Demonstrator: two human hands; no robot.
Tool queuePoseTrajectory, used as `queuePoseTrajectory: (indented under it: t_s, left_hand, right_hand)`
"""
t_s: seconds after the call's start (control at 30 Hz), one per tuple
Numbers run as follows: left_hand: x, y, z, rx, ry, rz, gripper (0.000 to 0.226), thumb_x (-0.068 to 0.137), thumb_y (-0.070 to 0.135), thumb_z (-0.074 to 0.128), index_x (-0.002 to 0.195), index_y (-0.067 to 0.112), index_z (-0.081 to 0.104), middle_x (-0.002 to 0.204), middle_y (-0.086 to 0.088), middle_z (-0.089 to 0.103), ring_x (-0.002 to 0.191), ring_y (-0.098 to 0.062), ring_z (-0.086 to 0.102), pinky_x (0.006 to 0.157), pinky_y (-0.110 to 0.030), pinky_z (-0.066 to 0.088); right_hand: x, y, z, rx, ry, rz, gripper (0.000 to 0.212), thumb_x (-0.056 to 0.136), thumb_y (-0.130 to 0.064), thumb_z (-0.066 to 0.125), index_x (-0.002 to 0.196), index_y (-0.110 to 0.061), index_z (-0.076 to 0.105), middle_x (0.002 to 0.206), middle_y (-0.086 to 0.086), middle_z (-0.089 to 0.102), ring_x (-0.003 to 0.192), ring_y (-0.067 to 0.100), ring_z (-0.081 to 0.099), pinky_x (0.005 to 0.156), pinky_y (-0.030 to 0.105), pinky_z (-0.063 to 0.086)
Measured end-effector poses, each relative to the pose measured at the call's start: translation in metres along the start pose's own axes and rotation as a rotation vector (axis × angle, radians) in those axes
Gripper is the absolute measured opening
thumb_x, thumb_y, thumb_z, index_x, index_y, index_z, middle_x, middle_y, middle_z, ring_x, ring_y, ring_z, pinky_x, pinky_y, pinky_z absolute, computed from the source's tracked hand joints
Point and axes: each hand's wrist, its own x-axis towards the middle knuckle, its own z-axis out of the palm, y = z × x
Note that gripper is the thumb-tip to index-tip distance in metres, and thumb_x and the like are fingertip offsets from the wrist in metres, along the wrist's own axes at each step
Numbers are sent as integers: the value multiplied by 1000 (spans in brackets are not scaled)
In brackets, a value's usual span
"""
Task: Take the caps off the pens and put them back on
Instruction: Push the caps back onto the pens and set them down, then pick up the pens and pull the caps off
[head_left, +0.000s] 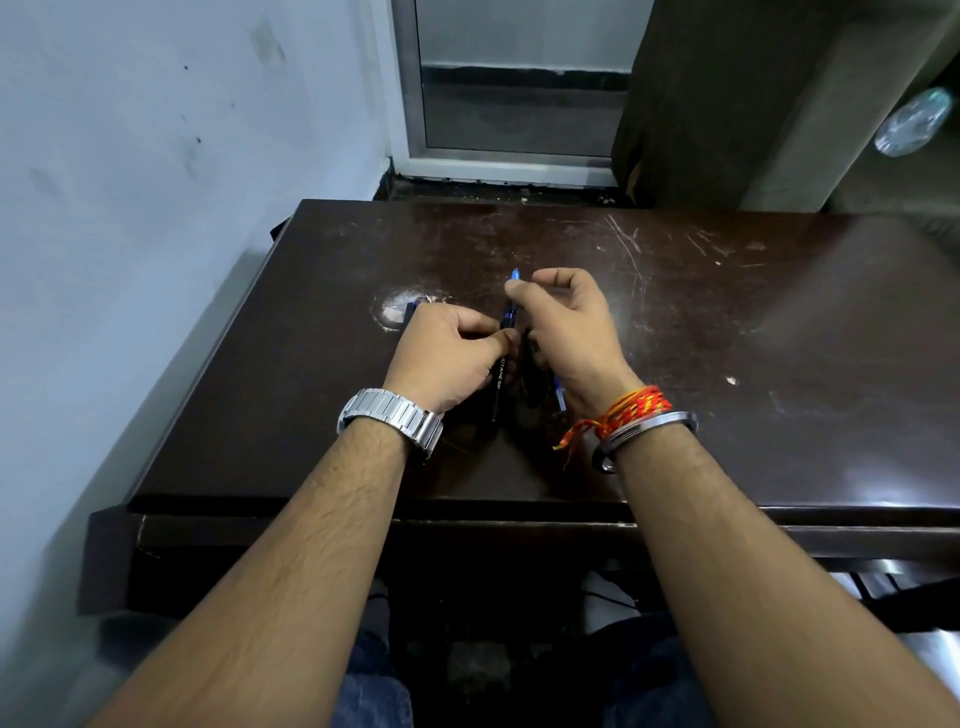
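The hands meet just above the worktop (727, 338), left hand (447, 353) gripping the black pen (497, 384) mid-barrel, right hand (571, 327) pinching its blue upper end (514, 278), another blue pen (560, 399) lying under the right wrist

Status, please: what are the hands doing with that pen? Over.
Left hand grips black pen. Right hand pinches its blue cap. Another pen under right hand. Nothing blocking.

A single head-worn camera looks forward and down over the worktop (727, 338), facing the window (519, 104) beyond. It sits close above, with the left hand (447, 353) and right hand (571, 327) at mid-frame.
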Motion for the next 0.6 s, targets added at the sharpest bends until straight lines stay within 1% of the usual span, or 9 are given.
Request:
queuePoseTrajectory:
  t_s: [0.07, 0.1, 0.17, 0.23, 0.33, 0.4, 0.47, 0.53, 0.6]
  left_hand:
    - [0, -1, 0, 6, -26, 3, 9, 76, 32, 74, 71, 25, 78, 70, -7, 76, 72, -31, 75, 63, -40, 57]
    - [0, -1, -1, 5, -39, 1, 9, 77, 31, 74, 73, 24, 78, 69, -7, 76, 72, -31, 75, 62, -38, 56]
    - [0, 0, -1, 3, -48, -8, 5, 78, 28, 75, 74, 27, 79, 66, -2, 76, 65, -20, 75, 59, -31, 56]
    - [0, -1, 0, 30, -66, -27, 3, 75, 30, 77, 73, 30, 79, 66, 1, 76, 62, -16, 73, 62, -32, 58]
    - [-1, 0, 0, 49, -125, -78, 4, 72, 29, 76, 71, 26, 79, 70, -7, 77, 73, -32, 75, 75, -43, 60]
    - [0, 1, -2, 33, -125, -108, 9, 76, 20, 75, 68, 20, 78, 69, -10, 76, 70, -32, 75, 73, -42, 61]
    - [2, 0, -4, -12, -47, -136, 16, 77, 14, 74, 62, 18, 77, 66, -10, 75, 63, -25, 74, 70, -41, 61]
    - [4, -1, -7, -47, 54, -149, 22, 76, 14, 73, 56, 23, 75, 65, -10, 75, 64, -27, 75, 73, -45, 63]
    - [5, -2, -7, -44, 109, -145, 22, 76, 16, 73, 56, 26, 75, 64, -8, 75, 67, -27, 75, 75, -47, 62]
  right_hand:
    - [-2, 1, 0, -22, -20, 0, 34, 81, -22, 79, 103, -19, 54, 83, 0, 65, 51, 3, 64, 48, 22, 50]
    - [-3, 2, 0, -28, -11, -16, 32, 81, -19, 80, 102, -18, 55, 81, 0, 66, 53, 3, 65, 50, 22, 51]
    - [-1, 0, 0, -28, 55, -62, 25, 82, -13, 77, 96, -19, 58, 81, 1, 70, 58, 1, 67, 54, 21, 54]
    - [0, -3, -1, 4, 143, -99, 22, 82, -11, 75, 93, -21, 59, 83, 3, 73, 66, 3, 68, 62, 23, 56]
    - [2, -7, -7, 62, 260, -139, 21, 83, -15, 76, 91, -23, 58, 71, -8, 69, 57, -1, 63, 58, 18, 51]
    - [2, -9, -12, 43, 322, -153, 21, 82, -21, 78, 90, -24, 59, 70, -10, 67, 55, 0, 60, 57, 19, 49]
    - [2, -9, -18, -82, 353, -153, 18, 78, -25, 80, 86, -23, 64, 74, -8, 69, 63, 3, 64, 62, 20, 52]
    - [2, -7, -21, -306, 296, -114, 16, 74, -28, 83, 79, -21, 70, 75, -4, 72, 67, 8, 66, 62, 21, 54]
    - [1, -5, -21, -513, 223, -73, 15, 70, -30, 84, 70, -21, 72, 68, -8, 70, 63, 4, 64, 53, 11, 48]
